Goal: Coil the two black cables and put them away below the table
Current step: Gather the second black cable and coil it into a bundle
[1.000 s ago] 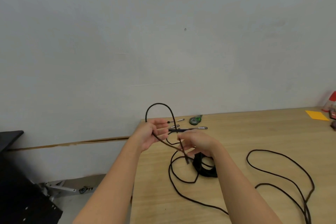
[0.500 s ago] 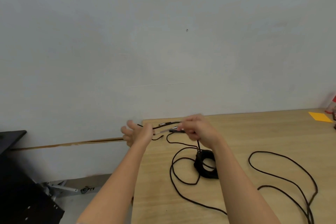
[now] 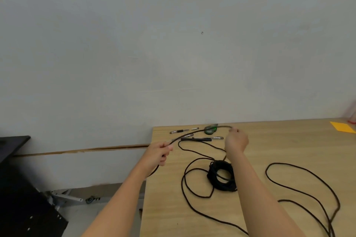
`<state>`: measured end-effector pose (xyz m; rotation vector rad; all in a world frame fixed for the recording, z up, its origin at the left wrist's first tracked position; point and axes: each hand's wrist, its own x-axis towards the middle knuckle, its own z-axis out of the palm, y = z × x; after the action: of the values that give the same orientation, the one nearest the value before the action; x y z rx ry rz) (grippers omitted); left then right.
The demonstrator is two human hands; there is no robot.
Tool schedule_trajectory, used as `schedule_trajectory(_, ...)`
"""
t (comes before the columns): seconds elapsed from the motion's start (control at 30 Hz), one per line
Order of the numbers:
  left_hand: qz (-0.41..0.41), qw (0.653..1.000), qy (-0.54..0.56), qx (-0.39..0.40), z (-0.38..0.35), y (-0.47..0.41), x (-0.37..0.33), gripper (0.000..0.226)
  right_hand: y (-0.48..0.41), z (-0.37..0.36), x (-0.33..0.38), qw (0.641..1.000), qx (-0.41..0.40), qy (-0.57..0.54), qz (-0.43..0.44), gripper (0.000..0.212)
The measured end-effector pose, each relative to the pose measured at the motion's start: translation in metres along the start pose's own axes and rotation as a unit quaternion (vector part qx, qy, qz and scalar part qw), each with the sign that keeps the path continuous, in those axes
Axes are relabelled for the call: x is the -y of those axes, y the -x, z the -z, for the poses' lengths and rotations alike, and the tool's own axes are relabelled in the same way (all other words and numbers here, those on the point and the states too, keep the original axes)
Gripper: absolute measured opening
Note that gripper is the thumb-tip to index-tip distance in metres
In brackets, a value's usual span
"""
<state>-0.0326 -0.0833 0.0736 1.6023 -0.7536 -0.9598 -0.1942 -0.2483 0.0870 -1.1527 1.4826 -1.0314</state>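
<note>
A loose black cable (image 3: 300, 191) sprawls in wide loops over the wooden table (image 3: 269, 146). My left hand (image 3: 159, 153) grips one end of it at the table's left edge, with a short tail hanging below the fist. My right hand (image 3: 236, 140) pinches the same cable farther along, so a stretch of it hangs taut and slightly arched between my hands above the table. A second black cable (image 3: 221, 178) lies coiled in a tight ring on the table, just below my right wrist.
Several pens (image 3: 202, 138) and a green tape dispenser (image 3: 211, 129) lie near the table's back left corner. An orange sheet (image 3: 342, 127) sits at the far right. Black furniture (image 3: 23, 198) stands on the left, beyond a gap showing the floor.
My hands have moved apart: the right hand slid to the right along the cable, and the left moved slightly left. The small loop held a second ago is now a stretched span.
</note>
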Motion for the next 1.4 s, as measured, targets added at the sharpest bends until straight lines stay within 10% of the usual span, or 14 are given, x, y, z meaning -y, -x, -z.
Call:
schedule_trajectory(0.07, 0.002, 0.991, 0.123, -0.06, -0.007, -0.005, -0.005, 0.019, 0.009, -0.001, -0.012, 0.967, 0.082, 0.239, 0.02, 0.027)
schedule_trajectory(0.17, -0.023, 0.96, 0.261, -0.103, -0.019, -0.012, -0.02, 0.022, 0.041, -0.007, -0.012, 0.803, 0.233, 0.538, 0.108, 0.022)
schedule_trajectory(0.33, -0.091, 0.992, 0.029, -0.077, -0.038, -0.017, -0.025, 0.023, 0.092, -0.025, 0.024, 0.623, 0.368, 0.641, 0.257, 0.029)
schedule_trajectory(0.43, -0.055, 0.992, -0.098, 0.052, -0.04, -0.006, -0.025, 0.032, 0.093, -0.025, 0.054, 0.643, 0.449, 0.563, 0.261, 0.017)
schedule_trajectory(0.57, 0.05, 0.986, 0.058, 0.145, -0.035, 0.007, -0.029, 0.027, 0.078, -0.013, 0.074, 0.69, 0.543, 0.422, 0.225, 0.005)
schedule_trajectory(0.8, 0.142, 0.941, 0.116, 0.285, -0.024, 0.001, -0.043, 0.062, 0.042, -0.006, 0.057, 0.853, 0.416, 0.207, 0.238, 0.021)
schedule_trajectory(1.03, 0.171, 0.889, 0.116, 0.41, -0.009, 0.003, -0.055, 0.038, 0.033, -0.009, 0.037, 0.723, 0.654, 0.177, 0.138, 0.058)
schedule_trajectory(1.17, 0.134, 0.84, 0.169, 0.498, 0.002, -0.003, -0.053, 0.034, 0.034, -0.007, 0.048, 0.674, 0.705, 0.182, 0.123, 0.036)
schedule_trajectory(1.4, 0.032, 0.918, 0.343, 0.194, 0.003, -0.001, -0.058, 0.03, 0.031, 0.002, 0.054, 0.774, 0.632, -0.026, 0.029, 0.016)
